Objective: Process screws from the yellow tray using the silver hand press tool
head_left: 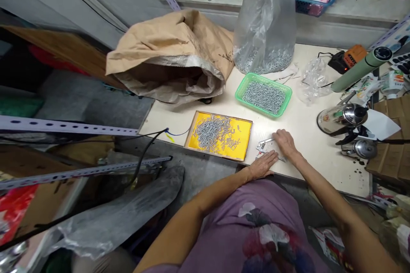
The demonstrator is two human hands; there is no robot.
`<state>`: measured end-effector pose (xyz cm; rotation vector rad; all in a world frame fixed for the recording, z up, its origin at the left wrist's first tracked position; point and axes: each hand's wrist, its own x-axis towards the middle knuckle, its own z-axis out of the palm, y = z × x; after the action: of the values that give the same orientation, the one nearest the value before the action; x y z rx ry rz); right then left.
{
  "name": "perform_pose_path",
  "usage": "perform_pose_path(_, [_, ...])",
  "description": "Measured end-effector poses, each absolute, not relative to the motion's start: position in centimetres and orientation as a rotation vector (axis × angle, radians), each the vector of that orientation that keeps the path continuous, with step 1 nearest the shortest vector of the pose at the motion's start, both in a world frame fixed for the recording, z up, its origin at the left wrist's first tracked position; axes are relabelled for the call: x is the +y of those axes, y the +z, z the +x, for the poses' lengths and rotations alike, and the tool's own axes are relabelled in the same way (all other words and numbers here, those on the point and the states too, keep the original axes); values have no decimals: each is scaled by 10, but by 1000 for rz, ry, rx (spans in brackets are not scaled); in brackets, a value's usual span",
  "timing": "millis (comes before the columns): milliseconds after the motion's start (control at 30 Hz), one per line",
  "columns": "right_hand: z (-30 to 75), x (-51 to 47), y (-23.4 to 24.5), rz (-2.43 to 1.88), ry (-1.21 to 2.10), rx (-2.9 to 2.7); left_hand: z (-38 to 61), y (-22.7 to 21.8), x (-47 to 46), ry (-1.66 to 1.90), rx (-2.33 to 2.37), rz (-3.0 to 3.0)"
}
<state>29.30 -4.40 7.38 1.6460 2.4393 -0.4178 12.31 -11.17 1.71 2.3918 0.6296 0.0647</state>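
My left hand (263, 165) lies flat with fingers stretched out at the table's front edge, touching a small clear plastic packet (264, 146). My right hand (285, 143) rests on the same packet from the right, its fingers curled down on it. Just left of the hands sits a yellow tray (244, 135) in a wooden frame, strewn with several small metal screws (214, 131). Behind the hands stands a green plastic basket (240, 90) full of the same screws.
A big clear bag of screws (265, 25) and a brown paper sack (173, 55) stand at the back. On the right are a steel kettle (342, 117), a green cylinder (358, 70), cardboard boxes (392, 145). Perforated metal rails (64, 128) lie to the left.
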Motion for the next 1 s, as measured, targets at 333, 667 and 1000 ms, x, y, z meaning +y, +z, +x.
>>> perform_pose_path(333, [235, -74, 52, 1001, -536, 2830, 32, 39, -75, 240, 1356, 2257])
perform_pose_path(667, [244, 1, 113, 2182, -614, 3097, 24, 51, 1, -303, 1528, 2337])
perform_pose_path(1000, [282, -97, 67, 2033, -602, 2611, 39, 56, -4, 8, 1569, 2022])
